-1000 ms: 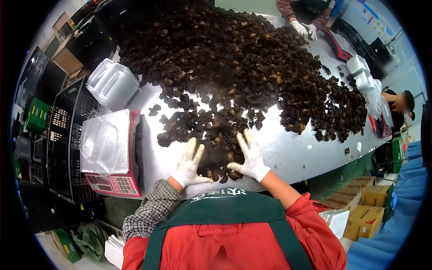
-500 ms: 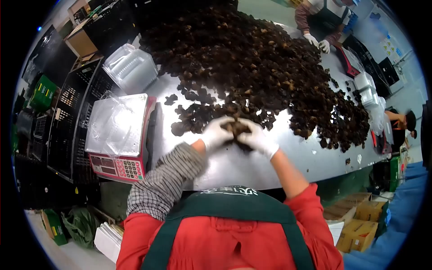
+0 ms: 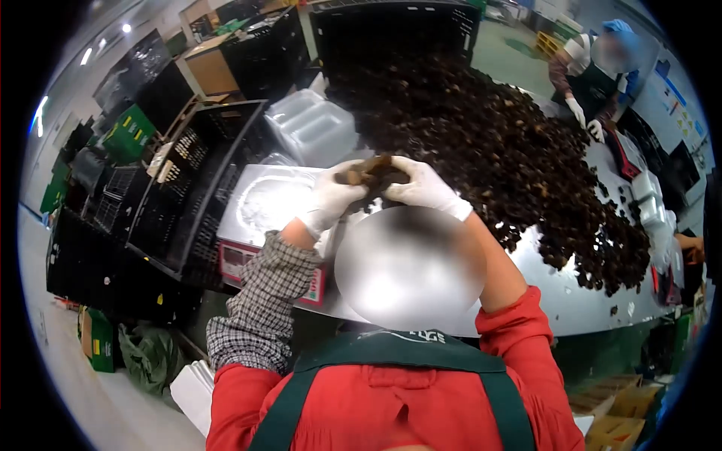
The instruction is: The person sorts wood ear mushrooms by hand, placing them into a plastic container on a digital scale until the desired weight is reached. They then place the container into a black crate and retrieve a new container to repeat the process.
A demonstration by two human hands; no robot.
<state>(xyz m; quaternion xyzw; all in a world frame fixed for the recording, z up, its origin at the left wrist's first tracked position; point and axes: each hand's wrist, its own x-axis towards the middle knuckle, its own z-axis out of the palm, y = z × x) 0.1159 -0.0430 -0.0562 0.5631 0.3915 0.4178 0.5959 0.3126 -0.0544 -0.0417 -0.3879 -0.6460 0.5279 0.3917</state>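
Note:
Both my hands wear white gloves and hold one clump of dark brown pieces (image 3: 374, 174) between them, above the metal table. My left hand (image 3: 331, 197) has its fingers closed on the clump's left side. On the right side, my right hand (image 3: 423, 186) grips the same clump. Behind and to the right spreads a large heap of dark brown pieces (image 3: 496, 143). Left of my hands, a scale (image 3: 263, 199) with a red front carries a clear plastic tray on its plate. A blurred round patch covers the table in front of me.
Stacked clear trays (image 3: 312, 128) stand behind the scale. Black crates (image 3: 192, 180) line the left side. A co-worker (image 3: 598, 83) in white gloves stands at the far right, near a second scale (image 3: 628, 154) and white trays (image 3: 647, 188).
My hands have lifted the clump from the table's surface and moved it toward the scale side. The view has turned left and up. The co-worker's hands remain near the heap's far edge.

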